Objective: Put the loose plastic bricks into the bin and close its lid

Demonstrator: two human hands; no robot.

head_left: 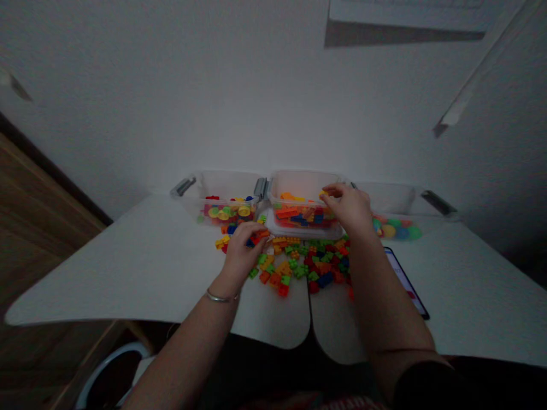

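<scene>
My right hand (348, 208) is over the right side of the middle clear plastic box (307, 181), its fingertips pinched on a small yellow building block (322, 193). Inside that box lie several orange, red and blue blocks (288, 213). My left hand (243, 247), with a metal bracelet at the wrist, is above the left end of a loose pile of coloured blocks (294, 263). Between its thumb and fingers is an orange building block (264, 233). The pile spreads over the white table in front of the middle box, and my right forearm hides its right edge.
To the left stands a clear box (228, 185) with round and coloured pieces. Another clear box (384, 196) on the right contains coloured discs. A phone (405, 285) lies beside my right forearm. The white table (171, 273) has a seam down its middle and meets the wall behind.
</scene>
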